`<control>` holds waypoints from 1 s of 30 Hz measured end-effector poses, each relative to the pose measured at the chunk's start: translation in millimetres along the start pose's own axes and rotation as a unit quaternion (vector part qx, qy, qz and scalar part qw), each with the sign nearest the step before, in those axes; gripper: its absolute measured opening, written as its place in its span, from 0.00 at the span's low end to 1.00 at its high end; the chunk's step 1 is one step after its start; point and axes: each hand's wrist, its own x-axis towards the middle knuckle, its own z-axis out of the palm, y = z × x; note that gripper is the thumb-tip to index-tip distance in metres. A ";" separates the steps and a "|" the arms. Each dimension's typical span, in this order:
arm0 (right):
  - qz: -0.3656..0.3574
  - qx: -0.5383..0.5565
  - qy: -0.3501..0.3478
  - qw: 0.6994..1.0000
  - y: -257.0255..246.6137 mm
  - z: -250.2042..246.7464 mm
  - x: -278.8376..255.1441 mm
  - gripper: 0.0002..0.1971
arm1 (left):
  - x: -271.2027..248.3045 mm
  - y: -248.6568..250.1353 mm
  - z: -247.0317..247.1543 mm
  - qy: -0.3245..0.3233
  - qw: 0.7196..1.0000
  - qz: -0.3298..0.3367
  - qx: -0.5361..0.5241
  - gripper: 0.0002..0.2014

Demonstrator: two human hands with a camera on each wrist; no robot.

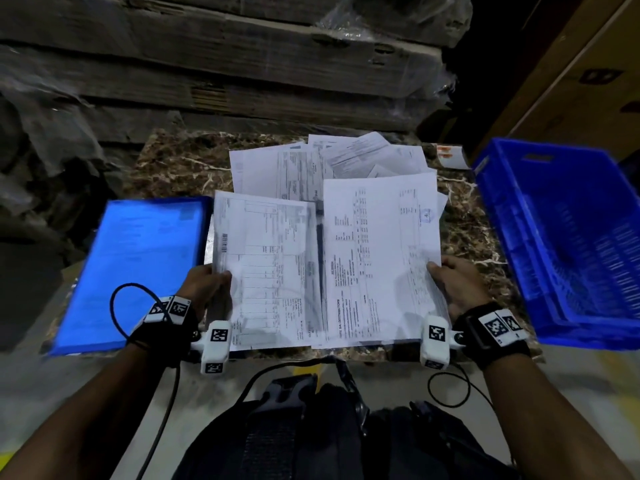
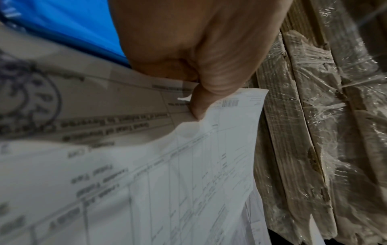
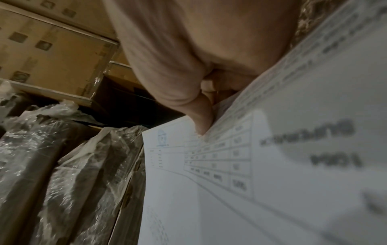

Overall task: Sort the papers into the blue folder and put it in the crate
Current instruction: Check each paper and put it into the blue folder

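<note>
The blue folder [image 1: 135, 268] lies open at the table's left, its flap hanging past the edge. My left hand [image 1: 207, 285] pinches the left edge of a printed sheet [image 1: 266, 268], thumb on top; the left wrist view shows the thumb [image 2: 201, 102] pressed on that sheet [image 2: 209, 165]. My right hand [image 1: 453, 282] pinches the right edge of a second sheet [image 1: 377, 261]; in the right wrist view its thumb [image 3: 201, 119] bears on this paper [image 3: 230, 182]. Both sheets are held side by side over the table's front. Loose papers [image 1: 325, 164] are piled behind them. The blue crate [image 1: 568, 244] stands at the right.
The marble-patterned table [image 1: 173, 168] is small and its edges are close on all sides. Plastic-wrapped cardboard stacks [image 1: 225, 64] rise directly behind it. More cardboard boxes [image 1: 588, 74] stand at the back right. Wrist camera cables [image 1: 117, 306] loop near my forearms.
</note>
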 end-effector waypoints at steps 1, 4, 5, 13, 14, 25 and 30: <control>-0.002 0.007 -0.011 1.000 -1.5 5.2 -3.3 0.06 | -0.8 0.2 2.8 -0.014 1.000 0.000 -0.007 0.06; -0.015 -0.004 -0.042 0.999 -3.8 20.5 -12.5 0.06 | -13.2 7.3 11.0 -0.053 0.998 0.006 -0.021 0.12; -0.018 -0.013 -0.050 0.998 -2.6 25.2 -13.8 0.06 | -14.7 8.4 13.2 -0.065 0.997 0.008 -0.026 0.13; -0.064 -0.102 -0.139 0.983 4.5 61.9 -32.8 0.09 | -16.4 19.8 12.3 -0.158 0.984 0.000 -0.081 0.13; -0.062 -0.102 -0.145 0.982 4.9 65.6 -32.6 0.08 | -18.7 22.3 13.0 -0.166 0.984 0.002 -0.071 0.14; -0.061 -0.096 -0.215 0.970 -5.9 76.3 -34.4 0.03 | -8.7 22.4 12.2 -0.138 0.989 0.021 -0.047 0.07; -0.025 -0.137 -0.206 0.968 -11.2 46.0 -21.6 0.09 | -9.3 19.7 7.6 -0.088 0.989 0.002 -0.120 0.09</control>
